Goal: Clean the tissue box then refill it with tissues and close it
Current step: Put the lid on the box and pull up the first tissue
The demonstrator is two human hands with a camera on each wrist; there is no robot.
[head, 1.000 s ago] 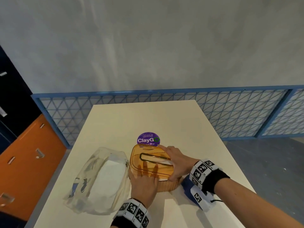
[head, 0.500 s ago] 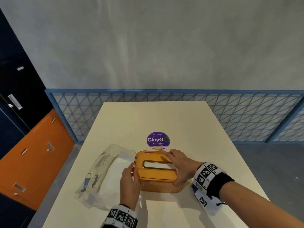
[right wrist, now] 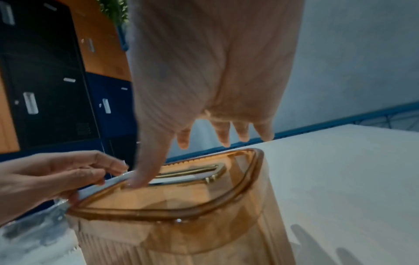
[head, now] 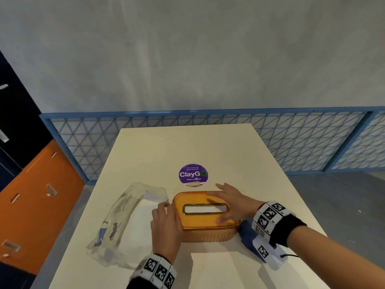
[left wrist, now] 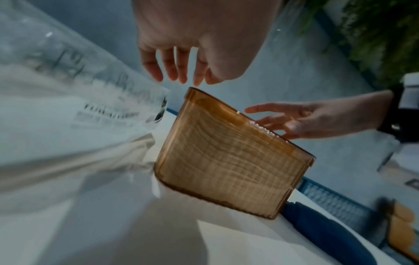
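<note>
The orange see-through tissue box (head: 208, 234) stands on the white table (head: 187, 147), square to me, with its lid on. White tissue shows through the gold-rimmed slot (head: 206, 209) in the lid. My right hand (head: 233, 203) hovers over the lid's right half with fingers straight and spread; its thumb (right wrist: 145, 172) presses the lid beside the slot (right wrist: 192, 172). My left hand (head: 166, 220) is at the box's left end. In the left wrist view its fingers (left wrist: 176, 68) hang loosely just above the box (left wrist: 226, 161) corner, holding nothing.
A clear plastic tissue wrapper (head: 125, 215) lies left of the box, partly under my left hand. A blue cloth (head: 245, 229) lies right of the box under my right wrist. A purple ClayGo sticker (head: 193, 174) marks the table beyond. Blue mesh railing and lockers stand around.
My left hand slid off the lid to the box's left end and loosened. My right hand's fingers lifted from the far edge and spread over the lid's right half.
</note>
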